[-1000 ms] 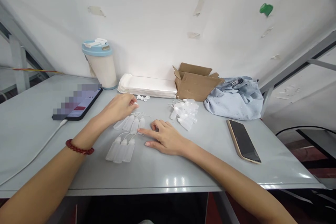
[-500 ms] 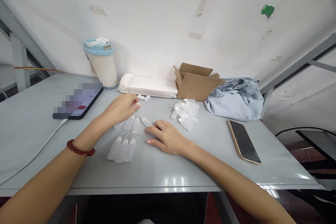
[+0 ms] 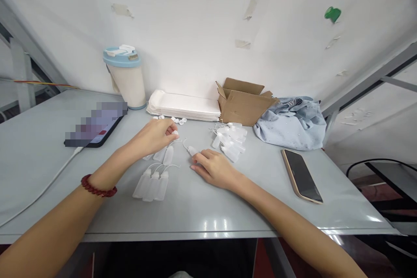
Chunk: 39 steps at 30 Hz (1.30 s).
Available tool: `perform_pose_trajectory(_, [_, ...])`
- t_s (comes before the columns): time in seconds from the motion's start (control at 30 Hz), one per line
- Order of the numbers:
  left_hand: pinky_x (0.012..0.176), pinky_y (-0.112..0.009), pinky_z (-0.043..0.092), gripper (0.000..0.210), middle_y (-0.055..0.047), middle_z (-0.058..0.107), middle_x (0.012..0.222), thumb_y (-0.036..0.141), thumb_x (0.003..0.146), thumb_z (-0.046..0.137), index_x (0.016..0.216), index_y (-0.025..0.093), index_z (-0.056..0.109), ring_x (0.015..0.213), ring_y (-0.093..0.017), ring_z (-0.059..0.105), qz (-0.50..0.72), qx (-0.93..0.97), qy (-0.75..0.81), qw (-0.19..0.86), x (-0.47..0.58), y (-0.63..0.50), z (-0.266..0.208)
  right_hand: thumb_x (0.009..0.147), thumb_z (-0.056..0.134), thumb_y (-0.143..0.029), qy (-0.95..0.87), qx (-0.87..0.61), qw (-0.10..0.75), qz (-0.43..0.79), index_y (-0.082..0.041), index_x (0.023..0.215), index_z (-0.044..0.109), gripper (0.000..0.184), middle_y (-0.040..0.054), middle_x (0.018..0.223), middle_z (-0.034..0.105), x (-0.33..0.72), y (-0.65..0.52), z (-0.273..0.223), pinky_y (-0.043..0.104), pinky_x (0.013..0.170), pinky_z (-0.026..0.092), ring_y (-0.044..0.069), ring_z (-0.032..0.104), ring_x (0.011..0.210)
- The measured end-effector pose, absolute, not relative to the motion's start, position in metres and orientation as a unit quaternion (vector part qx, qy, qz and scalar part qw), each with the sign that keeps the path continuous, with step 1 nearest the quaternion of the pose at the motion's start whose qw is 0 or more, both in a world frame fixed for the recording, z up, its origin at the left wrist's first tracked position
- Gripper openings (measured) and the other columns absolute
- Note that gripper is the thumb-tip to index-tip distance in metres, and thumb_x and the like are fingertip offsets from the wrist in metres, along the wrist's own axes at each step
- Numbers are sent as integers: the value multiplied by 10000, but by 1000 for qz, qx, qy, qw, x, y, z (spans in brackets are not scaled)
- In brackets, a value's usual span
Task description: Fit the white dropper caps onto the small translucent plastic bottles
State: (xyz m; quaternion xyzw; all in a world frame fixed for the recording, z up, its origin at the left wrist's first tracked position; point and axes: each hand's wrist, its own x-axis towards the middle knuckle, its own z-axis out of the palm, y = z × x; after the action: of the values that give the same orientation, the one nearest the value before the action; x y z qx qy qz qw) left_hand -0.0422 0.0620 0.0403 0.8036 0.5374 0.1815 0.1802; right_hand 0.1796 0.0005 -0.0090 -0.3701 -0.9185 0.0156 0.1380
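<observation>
My left hand [image 3: 158,137] pinches a small white cap [image 3: 175,133] between thumb and fingertips. My right hand [image 3: 215,167], resting near the table, has its fingers closed on a small translucent squeeze bottle [image 3: 191,150] with a thin curved tube at its top. Partly hidden below my left hand lie several more such bottles [image 3: 168,155]. Closer to me, three bottles [image 3: 155,186] lie side by side, tubes curving to the right. Loose white caps [image 3: 180,120] are scattered just behind my left hand. Beyond my right hand is a jumbled pile of bottles [image 3: 231,141].
At the back stand a blue-lidded cup [image 3: 128,82], a stack of white packets [image 3: 189,105] and an open cardboard box [image 3: 244,106]. A bunched blue cloth [image 3: 291,126] lies beside the box. Phones lie at left [image 3: 100,128] and right [image 3: 302,176], the left one cabled.
My right hand has drawn the bottle to the right, away from the group near my left hand. My left hand has shifted slightly right, and the white cap now shows at its fingertips.
</observation>
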Motion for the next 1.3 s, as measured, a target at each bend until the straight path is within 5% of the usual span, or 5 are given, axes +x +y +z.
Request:
perform_pose_trajectory(0.23, [617, -243, 458, 244, 6, 699, 736, 424, 748, 562, 773, 208, 672, 706, -181, 629, 170, 797, 497, 298, -37, 57, 48, 953, 367, -230, -904, -390, 176, -7, -164, 945, 526, 172, 31, 664, 601, 184, 2, -15, 238, 517, 270, 144, 524, 564])
perform_pose_trajectory(0.63, [682, -282, 490, 304, 0, 698, 765, 461, 771, 573, 929, 272, 750, 661, -163, 600, 125, 757, 432, 475, -26, 44, 54, 891, 430, -269, -801, -413, 412, 135, -222, 833, 387, 86, -50, 605, 492, 191, -5, -8, 207, 489, 360, 92, 442, 473])
perform_pose_trajectory(0.9, [727, -293, 518, 283, -31, 649, 1191, 425, 738, 643, 944, 250, 728, 647, -115, 576, 227, 707, 439, 506, -20, 42, 52, 878, 444, -272, -769, -407, 422, 254, -230, 825, 340, 124, -63, 593, 449, 189, -15, 0, 211, 483, 353, 97, 442, 489])
perform_pose_trajectory(1.13, [730, -269, 484, 261, -43, 666, 1141, 432, 753, 631, 815, 190, 707, 727, -132, 568, 186, 730, 407, 516, -19, 39, 57, 894, 452, -281, -750, -390, 395, 360, -228, 846, 339, 134, -61, 566, 473, 189, -18, 4, 209, 466, 325, 111, 471, 501])
perform_pose_trajectory(1.3, [674, -234, 430, 293, -2, 653, 746, 426, 787, 613, 640, 176, 659, 711, -141, 552, 162, 746, 370, 529, -19, 38, 58, 927, 416, -307, -713, -383, 399, 430, -231, 904, 339, 111, -65, 570, 510, 190, -18, 5, 218, 490, 355, 102, 446, 487])
